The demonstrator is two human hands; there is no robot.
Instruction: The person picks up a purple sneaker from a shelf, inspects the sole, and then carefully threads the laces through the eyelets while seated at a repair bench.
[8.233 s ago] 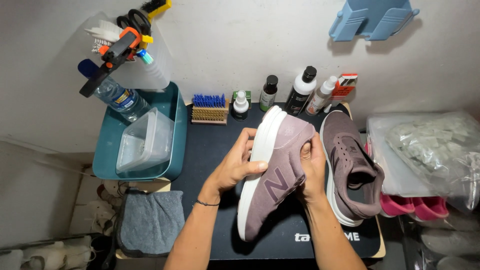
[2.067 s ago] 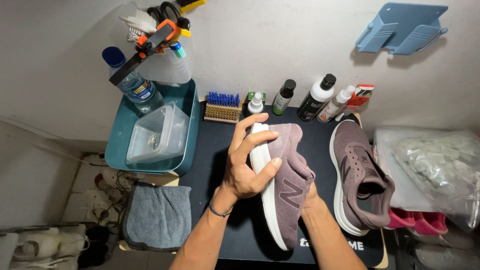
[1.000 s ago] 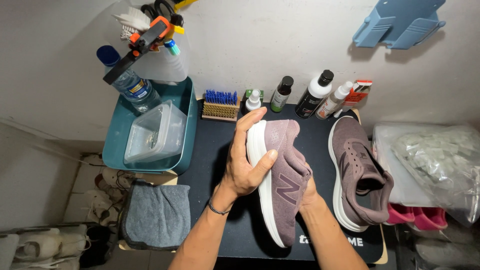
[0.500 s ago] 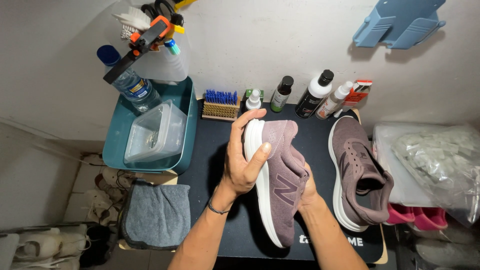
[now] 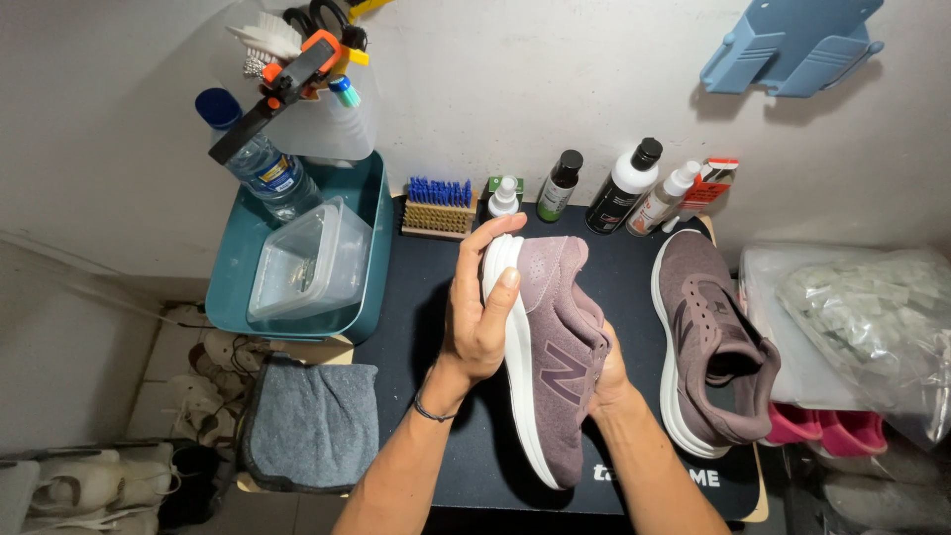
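Note:
I hold a mauve sneaker [image 5: 557, 327] with a white sole on its side above the black mat [image 5: 436, 297]. My left hand [image 5: 480, 307] wraps over the white sole near the toe, thumb and fingers pressed on it. My right hand [image 5: 606, 374] supports the shoe from beneath on the right, mostly hidden behind the upper. The matching second sneaker [image 5: 708, 342] lies flat on the mat to the right, opening toward me.
A teal tub [image 5: 371, 248] at left holds a clear plastic box [image 5: 307, 263], a water bottle and spray bottles. Several small bottles and a blue-bristled brush [image 5: 439, 206] line the wall. A grey cloth [image 5: 312, 424] lies lower left. Plastic bags [image 5: 872, 317] and pink shoes sit right.
The sneaker has shifted slightly in my hands. My left hand moved from open against the sole to wrapped over its toe end. The second shoe stayed put.

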